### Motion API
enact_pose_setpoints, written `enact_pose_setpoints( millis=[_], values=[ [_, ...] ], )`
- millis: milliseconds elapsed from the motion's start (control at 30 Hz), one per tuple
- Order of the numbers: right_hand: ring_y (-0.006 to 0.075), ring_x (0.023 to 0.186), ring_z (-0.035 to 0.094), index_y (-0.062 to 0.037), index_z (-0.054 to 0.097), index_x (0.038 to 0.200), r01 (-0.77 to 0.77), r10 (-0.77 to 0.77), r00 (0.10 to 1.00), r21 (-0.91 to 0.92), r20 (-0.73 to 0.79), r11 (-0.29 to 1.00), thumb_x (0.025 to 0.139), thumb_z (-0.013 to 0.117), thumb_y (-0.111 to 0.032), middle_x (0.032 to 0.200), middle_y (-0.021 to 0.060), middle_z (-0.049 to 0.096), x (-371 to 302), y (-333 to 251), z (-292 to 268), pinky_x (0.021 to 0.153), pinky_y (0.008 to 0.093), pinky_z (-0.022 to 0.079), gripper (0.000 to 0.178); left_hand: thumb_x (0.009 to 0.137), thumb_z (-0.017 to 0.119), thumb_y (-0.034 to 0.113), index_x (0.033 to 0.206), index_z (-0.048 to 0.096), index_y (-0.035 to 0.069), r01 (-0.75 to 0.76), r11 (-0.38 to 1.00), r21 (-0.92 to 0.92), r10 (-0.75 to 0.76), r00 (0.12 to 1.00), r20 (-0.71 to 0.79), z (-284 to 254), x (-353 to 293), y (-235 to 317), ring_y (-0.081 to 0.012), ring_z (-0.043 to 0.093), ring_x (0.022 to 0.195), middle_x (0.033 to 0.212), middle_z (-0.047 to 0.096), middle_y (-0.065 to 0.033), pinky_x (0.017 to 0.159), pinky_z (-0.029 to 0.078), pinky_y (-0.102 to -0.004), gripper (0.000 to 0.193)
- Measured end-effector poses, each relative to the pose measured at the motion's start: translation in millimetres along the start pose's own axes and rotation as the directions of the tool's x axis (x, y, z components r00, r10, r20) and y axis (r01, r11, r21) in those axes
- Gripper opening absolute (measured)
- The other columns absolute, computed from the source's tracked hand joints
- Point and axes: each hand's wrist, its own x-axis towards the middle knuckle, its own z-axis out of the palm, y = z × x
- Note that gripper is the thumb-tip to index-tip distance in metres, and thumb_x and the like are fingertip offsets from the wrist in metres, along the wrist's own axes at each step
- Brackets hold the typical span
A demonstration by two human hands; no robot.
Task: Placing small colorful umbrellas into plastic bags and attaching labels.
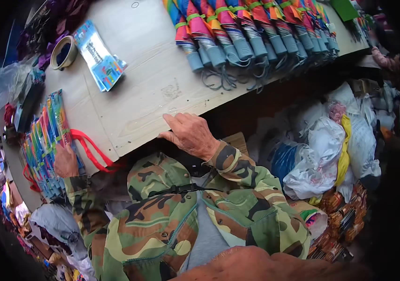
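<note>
My right hand rests flat and empty on the tabletop edge; my left hand, grip unclear, presses the stack of packaged colourful umbrella sleeves at the left; folded umbrellas lie beyond.

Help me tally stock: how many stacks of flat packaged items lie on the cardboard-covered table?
2: one stack of blue printed packets near the roll of tape, and one stack of colourful sleeved packs under the left hand. More may be hidden off-frame.
</note>
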Motion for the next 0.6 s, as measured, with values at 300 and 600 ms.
enact_pose_setpoints(
  millis=[300, 600],
  values=[
    [0.0349, 0.107, 0.069, -0.0065, 0.070, 0.128, -0.522, -0.087, 0.741, -0.652, -0.666, 0.550, 0.092, 0.084, -0.030, 0.110, 0.0119, 0.071, 46.6, 171.7, -194.6, 0.090, 0.0485, 0.055, 0.046, 0.108, 0.064, 0.041, 0.133, 0.064, 0.004, -0.258, 0.931, -0.260, 0.200, 0.953, -0.228, -35.5, -26.7, 66.0, -0.0442, 0.075, 0.096, 0.107, 0.076, -0.0238, 0.082, 0.058, -0.0535, 0.044],
    [0.0396, 0.109, 0.075, -0.0068, 0.069, 0.141, -0.598, 0.343, 0.734, -0.318, -0.587, 0.736, 0.092, 0.079, -0.032, 0.114, 0.0193, 0.079, 58.2, 235.9, -235.2, 0.096, 0.0482, 0.059, 0.056, 0.104, 0.076, 0.027, 0.132, 0.068, 0.001, -0.344, 0.657, -0.671, 0.389, 0.917, -0.090, -73.8, -85.4, 163.5, -0.0234, 0.068, 0.066, 0.087, 0.075, -0.0122, 0.064, 0.054, -0.0387, 0.039]
  ],
)
